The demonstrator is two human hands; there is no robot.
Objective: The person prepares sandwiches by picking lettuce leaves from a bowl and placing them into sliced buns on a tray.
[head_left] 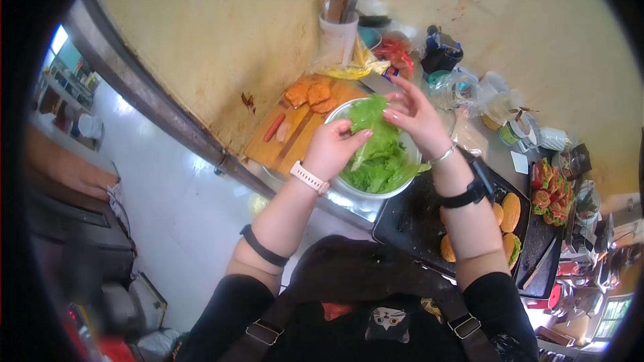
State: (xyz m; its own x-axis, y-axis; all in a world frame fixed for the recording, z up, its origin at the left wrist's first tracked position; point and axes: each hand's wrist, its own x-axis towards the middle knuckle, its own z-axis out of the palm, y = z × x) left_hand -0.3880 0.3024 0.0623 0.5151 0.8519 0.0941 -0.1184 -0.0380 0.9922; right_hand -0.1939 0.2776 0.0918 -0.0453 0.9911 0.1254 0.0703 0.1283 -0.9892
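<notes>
1. My two hands meet over one white bowl [376, 196]: the right hand [417, 115] pinches one lettuce leaf [373, 121]; the left hand [329, 151] has thumb and fingertips at its edge, gripping or not, I can't tell.
2. More lettuce [379, 173] lies in the bowl, too overlapped to count.
3. Left of the bowl: one board [267, 152], three orange pieces [319, 92], one sausage [274, 127].
4. Right of the bowl: one black tray [408, 228], at least four buns [510, 213].
5. My forearms [473, 228] reach forward, converging at the bowl; right fingers fan out.

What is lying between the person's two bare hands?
In the head view, a frilly green lettuce leaf is between the left hand and the right hand.
</notes>
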